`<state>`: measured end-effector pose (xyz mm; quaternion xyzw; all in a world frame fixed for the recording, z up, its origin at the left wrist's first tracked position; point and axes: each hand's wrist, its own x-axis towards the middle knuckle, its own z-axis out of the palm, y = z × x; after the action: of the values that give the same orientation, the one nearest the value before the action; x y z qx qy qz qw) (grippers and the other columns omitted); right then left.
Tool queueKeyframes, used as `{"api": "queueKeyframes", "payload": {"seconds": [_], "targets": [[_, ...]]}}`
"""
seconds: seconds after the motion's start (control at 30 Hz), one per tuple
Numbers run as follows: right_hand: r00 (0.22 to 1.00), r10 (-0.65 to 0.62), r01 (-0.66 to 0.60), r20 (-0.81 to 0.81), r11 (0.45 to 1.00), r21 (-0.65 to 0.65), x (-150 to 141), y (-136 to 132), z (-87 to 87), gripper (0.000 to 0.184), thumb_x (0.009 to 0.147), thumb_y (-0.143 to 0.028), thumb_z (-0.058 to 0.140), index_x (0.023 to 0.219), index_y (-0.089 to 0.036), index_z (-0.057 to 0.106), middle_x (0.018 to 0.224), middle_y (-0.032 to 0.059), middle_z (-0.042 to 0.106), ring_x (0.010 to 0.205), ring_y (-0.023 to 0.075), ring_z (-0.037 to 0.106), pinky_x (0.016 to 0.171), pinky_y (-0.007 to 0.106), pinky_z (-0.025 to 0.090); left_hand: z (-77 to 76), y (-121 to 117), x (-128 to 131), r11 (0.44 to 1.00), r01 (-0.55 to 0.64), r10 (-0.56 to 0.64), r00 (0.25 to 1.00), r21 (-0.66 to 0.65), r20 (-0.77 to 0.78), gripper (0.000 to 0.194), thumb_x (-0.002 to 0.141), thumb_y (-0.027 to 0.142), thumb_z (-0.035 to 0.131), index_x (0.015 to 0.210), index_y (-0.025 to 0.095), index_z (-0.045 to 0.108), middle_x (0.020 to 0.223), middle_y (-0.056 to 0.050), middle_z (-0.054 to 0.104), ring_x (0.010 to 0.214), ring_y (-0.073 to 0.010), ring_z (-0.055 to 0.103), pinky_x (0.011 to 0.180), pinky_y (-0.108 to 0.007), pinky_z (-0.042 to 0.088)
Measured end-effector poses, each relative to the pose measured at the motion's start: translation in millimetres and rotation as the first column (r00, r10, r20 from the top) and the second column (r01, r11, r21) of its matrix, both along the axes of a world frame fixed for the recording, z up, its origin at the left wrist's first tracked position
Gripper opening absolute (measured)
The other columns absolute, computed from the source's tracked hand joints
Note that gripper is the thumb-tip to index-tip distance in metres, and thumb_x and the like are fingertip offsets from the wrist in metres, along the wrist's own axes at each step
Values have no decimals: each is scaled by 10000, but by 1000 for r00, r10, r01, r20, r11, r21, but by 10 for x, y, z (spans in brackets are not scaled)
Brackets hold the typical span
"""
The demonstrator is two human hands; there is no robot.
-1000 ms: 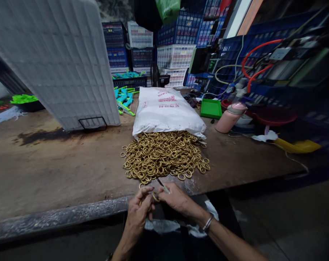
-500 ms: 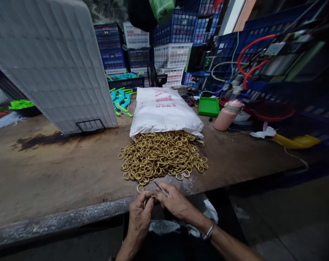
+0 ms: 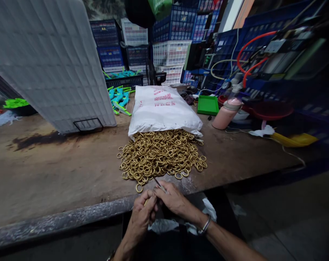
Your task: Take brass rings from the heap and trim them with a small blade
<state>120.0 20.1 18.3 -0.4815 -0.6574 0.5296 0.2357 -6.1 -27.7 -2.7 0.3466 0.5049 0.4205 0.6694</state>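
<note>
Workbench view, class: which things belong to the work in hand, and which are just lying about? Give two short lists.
Apparently in use:
left hand, gripping a mostly hidden gold ring
right hand, holding a thin tool
ring pile
white sack, beside the pile

Apparently lying about:
green tray
pink bottle
teal-and-green pieces

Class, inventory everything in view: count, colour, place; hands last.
Rings: many, gold, heaped before sack
Sack: one, white, on table
Table: one, brown, underneath
Tray: one, green, right of sack
Bottle: one, pink, right of tray
Panel: one, pale grey, left
Pieces: several, turquoise and green, left of sack
Bowl: one, black, far left
Crates: many, blue or white, background
Tubing: some, red, upper right
Object: one, yellow, far right
Tool: one, slim, dark tip, right hand
Bracelet: one, silvery, right wrist
Left hand, right hand: one each, bare, table's edge
</note>
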Motion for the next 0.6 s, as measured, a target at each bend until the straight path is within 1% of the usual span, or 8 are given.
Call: {"api": "queueKeyframes", "payload": {"seconds": [0.1,0.23,0.3,0.37,0.4,0.5,0.53,0.6], "targets": [[994,35,-42,-103,997,-70,23,16,8,206,815,-270,372,653,-175,457,551,-47,457,517,79,416,499,194,307,13,7,1,1000,-3,3,999,2,41,324,731,492,540,720,169,518,508,73,399,363,-27,252,352,-162,163],[999,2,-5,-33,996,-90,61,60,-50,318,830,-280,329,555,-170,446,481,-38,432,480,81,394,498,203,303,47,0,-13,999,19,-14,990,-30,138,274,755,454,534,757,182,504,522,74,407,369,-26,257,354,-157,152],[999,-45,45,29,999,-26,83,76,-87,301,821,-269,334,554,-174,435,492,-33,440,489,86,400,505,208,302,59,-3,-19,999,-1,8,987,-42,160,262,759,445,533,761,186,492,536,70,430,369,-26,266,354,-155,160],[991,-89,79,103,992,100,105,72,-112,244,813,-255,346,599,-180,438,525,-30,453,510,93,405,513,214,294,65,4,-20,999,-30,35,989,-39,142,269,756,450,532,748,185,485,545,65,451,364,-26,273,349,-156,174],[985,-89,64,147,984,167,115,60,-119,210,805,-242,355,621,-184,439,540,-30,456,518,97,403,514,216,286,66,11,-18,999,-42,46,991,-31,123,276,754,455,532,738,183,482,540,65,452,362,-27,278,348,-156,186],[955,13,-105,298,949,296,123,-4,-119,93,743,-164,396,677,-196,453,571,-28,474,531,105,399,514,223,256,57,38,-5,998,-60,61,997,-15,48,311,735,486,534,711,183,469,507,71,438,354,-33,290,337,-153,207],[937,43,-159,347,936,315,117,-28,-115,88,711,-133,406,703,-200,462,580,-27,485,536,109,403,517,227,248,51,45,0,998,-70,70,997,-12,22,324,726,499,537,705,184,464,505,70,441,351,-35,295,331,-152,209],[900,54,-219,432,914,341,99,-67,-112,160,663,-96,409,760,-204,477,603,-20,510,554,119,422,529,234,239,36,51,6,995,-99,100,994,14,-33,347,705,519,546,686,183,458,512,64,457,348,-36,308,320,-152,214]]}}
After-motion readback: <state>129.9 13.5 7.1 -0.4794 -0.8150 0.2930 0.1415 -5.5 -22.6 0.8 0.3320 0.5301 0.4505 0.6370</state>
